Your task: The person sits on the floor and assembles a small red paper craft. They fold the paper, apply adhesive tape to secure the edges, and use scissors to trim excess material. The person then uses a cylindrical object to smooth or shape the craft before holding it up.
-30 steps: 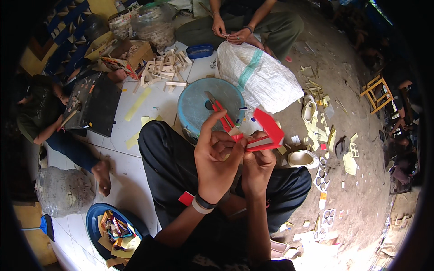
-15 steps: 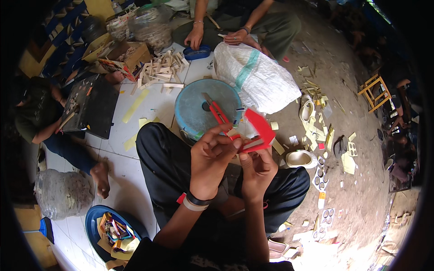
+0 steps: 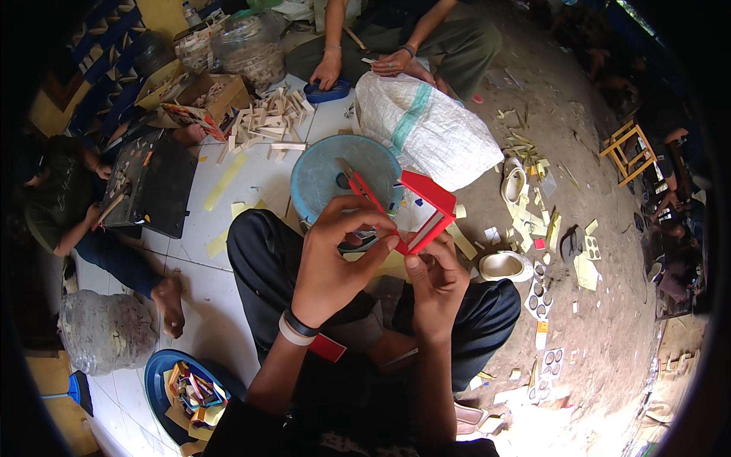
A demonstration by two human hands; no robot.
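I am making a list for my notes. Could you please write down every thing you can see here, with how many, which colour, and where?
red frame piece: one, red, held up in both hands
round tub: one, light blue, on the floor behind the hands
woven sack: one, white with a green stripe, upper centre
wooden sticks: many, pale, heaped upper left
clear jar: one, top left
dark board: one, black, left
blue basin: one, with coloured scraps, lower left
small stool: one, yellow, right
left hand: one, pinching the frame
right hand: one, gripping the frame below

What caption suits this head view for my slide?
Left hand and right hand hold a red angular frame piece above a round blue basin.
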